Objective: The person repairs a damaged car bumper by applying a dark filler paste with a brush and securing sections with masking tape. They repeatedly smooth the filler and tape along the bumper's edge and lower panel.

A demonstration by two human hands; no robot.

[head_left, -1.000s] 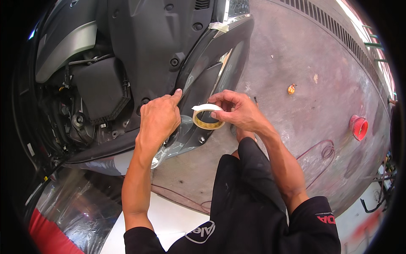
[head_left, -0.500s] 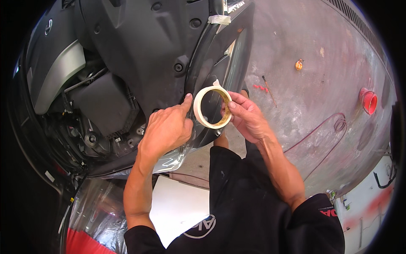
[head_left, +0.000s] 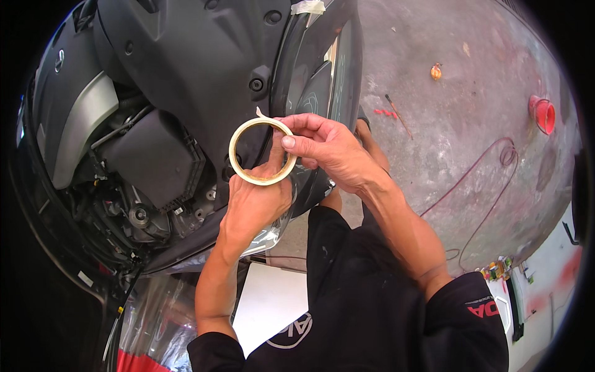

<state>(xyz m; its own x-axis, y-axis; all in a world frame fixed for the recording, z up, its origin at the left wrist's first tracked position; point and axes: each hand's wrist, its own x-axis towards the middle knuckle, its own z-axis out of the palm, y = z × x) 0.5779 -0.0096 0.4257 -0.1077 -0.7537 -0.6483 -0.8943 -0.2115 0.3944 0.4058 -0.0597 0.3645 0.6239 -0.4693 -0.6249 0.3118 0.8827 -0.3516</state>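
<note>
Between thumb and fingers, my right hand [head_left: 334,152] pinches a pale roll of masking tape [head_left: 263,181] by its right side. A short loose tape end [head_left: 260,113] sticks up from its top. Behind the roll is my left hand [head_left: 255,204], its index finger stretched out and seen through the ring. The roll hides part of its other fingers. Both hands are above the car's front edge, beside the headlight [head_left: 310,93], which has pale marks on it. Farther up, a strip of tape [head_left: 308,7] lies across the edge of the headlight.
The open engine bay, with a black box-shaped cover [head_left: 152,158], lies left. On the grey floor at right are a thin brush-like stick [head_left: 400,118], small red pieces, an orange round thing [head_left: 436,72], a red cup [head_left: 545,116] and a dark red hose [head_left: 462,186]. A white panel [head_left: 269,304] lies below.
My right hand has carried the tape roll left, in front of my left hand. My left hand has shifted slightly right. The view has moved a little.
</note>
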